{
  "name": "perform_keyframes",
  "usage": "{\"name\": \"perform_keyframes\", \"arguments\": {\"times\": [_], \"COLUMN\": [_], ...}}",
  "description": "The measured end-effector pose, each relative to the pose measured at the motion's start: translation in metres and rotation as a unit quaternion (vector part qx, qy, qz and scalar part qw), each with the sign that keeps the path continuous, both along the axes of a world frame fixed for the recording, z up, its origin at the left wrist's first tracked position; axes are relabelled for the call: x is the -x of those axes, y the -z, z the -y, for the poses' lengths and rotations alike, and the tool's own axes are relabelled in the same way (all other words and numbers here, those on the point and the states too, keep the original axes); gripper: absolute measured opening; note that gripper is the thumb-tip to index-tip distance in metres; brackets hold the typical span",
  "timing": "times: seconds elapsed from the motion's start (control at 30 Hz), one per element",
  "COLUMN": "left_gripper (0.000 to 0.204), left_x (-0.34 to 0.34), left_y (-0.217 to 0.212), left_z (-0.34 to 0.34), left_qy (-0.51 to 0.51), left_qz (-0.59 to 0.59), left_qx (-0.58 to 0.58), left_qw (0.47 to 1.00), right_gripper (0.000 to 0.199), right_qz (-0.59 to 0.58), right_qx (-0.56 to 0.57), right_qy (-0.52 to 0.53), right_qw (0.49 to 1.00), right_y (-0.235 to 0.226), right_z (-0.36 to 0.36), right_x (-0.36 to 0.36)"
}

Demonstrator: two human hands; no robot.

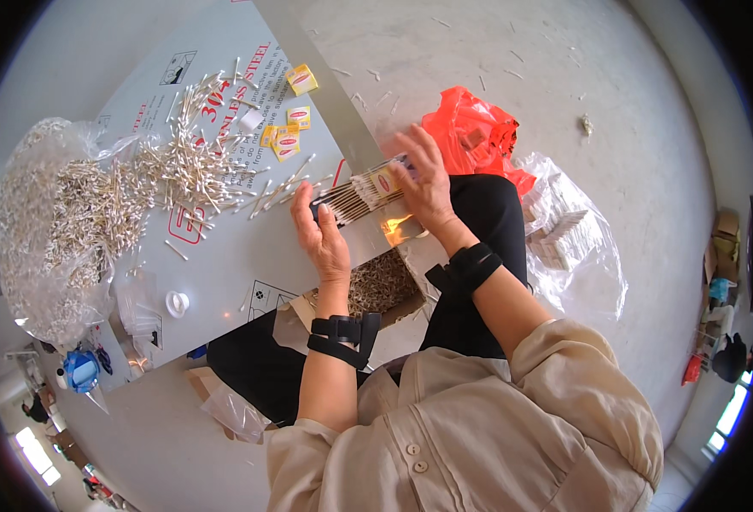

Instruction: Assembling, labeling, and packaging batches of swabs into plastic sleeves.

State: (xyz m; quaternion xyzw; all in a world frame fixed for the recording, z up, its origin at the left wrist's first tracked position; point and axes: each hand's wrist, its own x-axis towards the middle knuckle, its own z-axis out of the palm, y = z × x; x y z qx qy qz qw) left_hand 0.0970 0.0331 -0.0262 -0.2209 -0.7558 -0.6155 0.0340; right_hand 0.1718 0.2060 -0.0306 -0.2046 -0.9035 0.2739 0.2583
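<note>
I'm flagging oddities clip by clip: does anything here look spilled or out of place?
Yes. Thin white sticks, apparently cotton swabs, lie scattered on the floor, apart from the swab heap on the table, so they look dropped. A small pale clump lies there too.

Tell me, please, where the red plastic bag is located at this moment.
In the head view, the red plastic bag is right of centre, beside the right hand and above the clear bag.

one swab bundle [351,203], two wristbands [470,267]
</note>
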Motion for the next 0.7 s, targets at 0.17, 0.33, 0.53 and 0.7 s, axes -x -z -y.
{"name": "perform_keyframes", "arguments": {"times": [0.17,0.33,0.53,0.7], "left_gripper": [0.043,0.044,0.045,0.05], "left_x": [0.004,-0.007,-0.009,-0.013], "left_y": [0.0,0.001,0.003,0.002], "left_z": [-0.013,-0.03,-0.035,-0.044], "left_qy": [0.026,0.023,-0.031,-0.027], "left_qz": [0.056,0.101,0.099,0.119], "left_qx": [-0.052,-0.116,-0.118,-0.121], "left_qw": [0.997,0.988,0.988,0.985], "right_gripper": [0.037,0.033,0.029,0.027], "right_qz": [-0.139,-0.144,-0.284,-0.231], "right_qx": [0.572,0.538,0.702,0.682], "right_qy": [0.011,0.014,0.109,0.077], "right_qw": [0.809,0.83,0.644,0.689], "right_y": [0.008,0.021,0.005,0.018], "right_z": [-0.004,-0.003,0.004,0.0], "right_x": [0.007,0.007,0.014,0.012]}}
